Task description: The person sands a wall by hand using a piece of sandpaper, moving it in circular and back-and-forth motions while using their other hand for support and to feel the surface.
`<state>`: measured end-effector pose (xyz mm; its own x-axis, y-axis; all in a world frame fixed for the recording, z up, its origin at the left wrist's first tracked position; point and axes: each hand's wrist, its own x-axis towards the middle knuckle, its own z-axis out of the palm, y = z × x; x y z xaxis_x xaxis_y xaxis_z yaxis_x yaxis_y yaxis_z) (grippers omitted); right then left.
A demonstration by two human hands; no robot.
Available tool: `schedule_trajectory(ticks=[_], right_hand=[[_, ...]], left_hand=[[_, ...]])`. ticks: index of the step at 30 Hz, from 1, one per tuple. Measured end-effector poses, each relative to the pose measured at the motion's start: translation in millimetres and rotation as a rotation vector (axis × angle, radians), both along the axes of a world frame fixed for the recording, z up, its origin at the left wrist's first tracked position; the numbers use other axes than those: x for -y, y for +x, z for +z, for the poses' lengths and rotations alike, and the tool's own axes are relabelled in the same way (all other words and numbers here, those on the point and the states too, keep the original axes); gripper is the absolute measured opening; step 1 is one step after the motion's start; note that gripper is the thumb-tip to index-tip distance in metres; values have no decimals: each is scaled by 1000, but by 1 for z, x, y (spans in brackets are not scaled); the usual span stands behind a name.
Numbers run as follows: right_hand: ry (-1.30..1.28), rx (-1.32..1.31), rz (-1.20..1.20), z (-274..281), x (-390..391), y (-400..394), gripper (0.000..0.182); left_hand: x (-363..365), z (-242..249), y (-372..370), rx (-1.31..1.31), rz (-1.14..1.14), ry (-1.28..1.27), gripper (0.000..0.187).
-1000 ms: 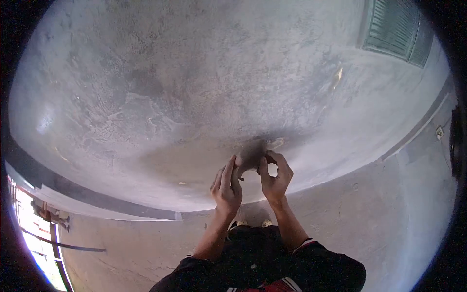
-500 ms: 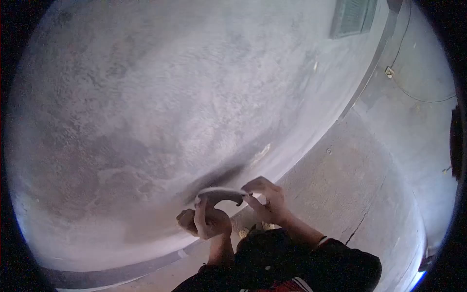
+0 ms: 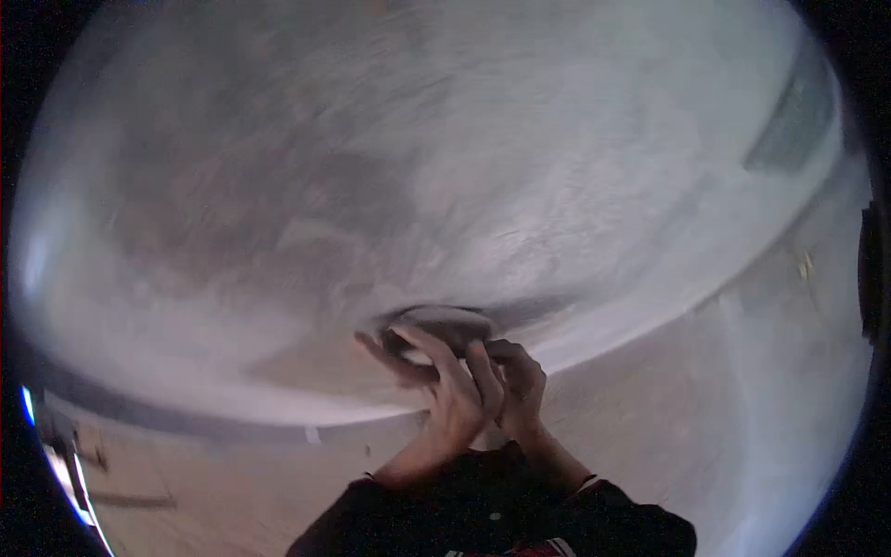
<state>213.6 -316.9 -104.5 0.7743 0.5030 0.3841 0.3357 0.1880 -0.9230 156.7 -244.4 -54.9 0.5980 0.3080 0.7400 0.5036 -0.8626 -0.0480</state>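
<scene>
The head view is smeared by motion blur, so fine detail is lost. Both hands are raised close together in front of the person, low in the middle of the frame, against a broad grey plastered wall (image 3: 390,167) that fills most of the picture.

The left hand (image 3: 445,385) has its fingers spread and stretched upward and to the left, the fingertips lying along the underside of a flat, rounded grey pad (image 3: 441,325) that looks like a sponge or sanding block. The hand is partly open, fingers pressed to the pad rather than curled round it.

The right hand (image 3: 518,381) sits just beside the left, touching or overlapping it, fingers bent and reaching up to the right end of the pad. It seems to pinch that end, but the blur does not let me tell how firm the hold is.

The pad lies level, edge-on to the camera, directly above both hands, with a dark shadow streak running off to its right across the wall. Whether the pad touches the wall cannot be told.

Below the wall a paler band curves across, and under it a concrete floor (image 3: 742,390). A dark vent-like grille (image 3: 798,125) shows blurred at the upper right. The person's dark sleeves (image 3: 520,520) fill the bottom edge
</scene>
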Motion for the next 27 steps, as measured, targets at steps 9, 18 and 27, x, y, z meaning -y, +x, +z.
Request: schedule_trajectory(ticks=[9,18,27], right_hand=[[126,-143,263,4,37,22,14],[178,-126,247,9,26,0,13],[334,53,80,22,5,4,14]], left_hand=[[-54,102,-7,606,15,227,85],[-60,96,-33,294,-141,344,56],[-71,109,-41,355,-159,404,40]])
